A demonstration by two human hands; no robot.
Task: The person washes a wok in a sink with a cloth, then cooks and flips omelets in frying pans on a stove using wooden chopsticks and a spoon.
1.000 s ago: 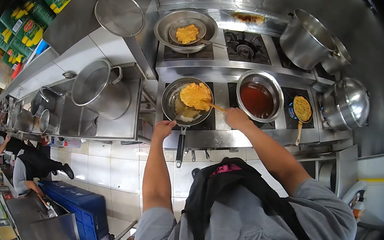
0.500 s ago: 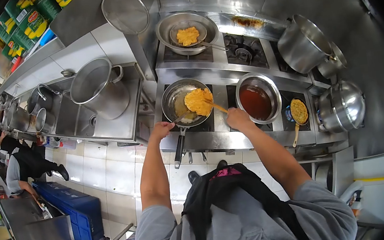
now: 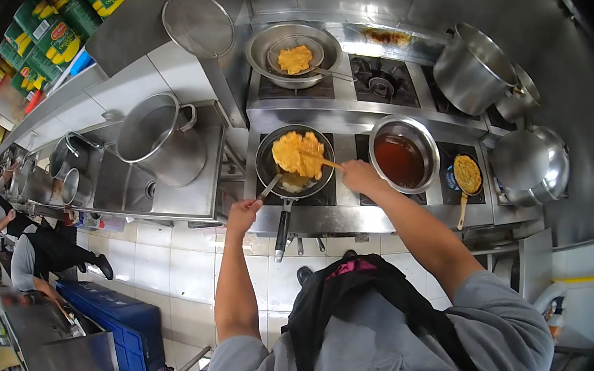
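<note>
On the stove's front-left burner, the omelette [image 3: 298,154] now lies farther back in the pan [image 3: 294,162]; right hand [image 3: 360,176] grips a wooden spatula [image 3: 321,160], left hand [image 3: 243,214] closed on a metal one [image 3: 272,185].

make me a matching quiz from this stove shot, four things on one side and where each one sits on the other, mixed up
Things:
1. omelette
2. red sauce
3. strainer
4. big pot

Places:
A. hanging on the wall above the counter
B. in the pan in front of the hands
C. on the counter left of the stove
D. in the steel bowl right of the pan

Pairs: 1-B, 2-D, 3-A, 4-C
</note>
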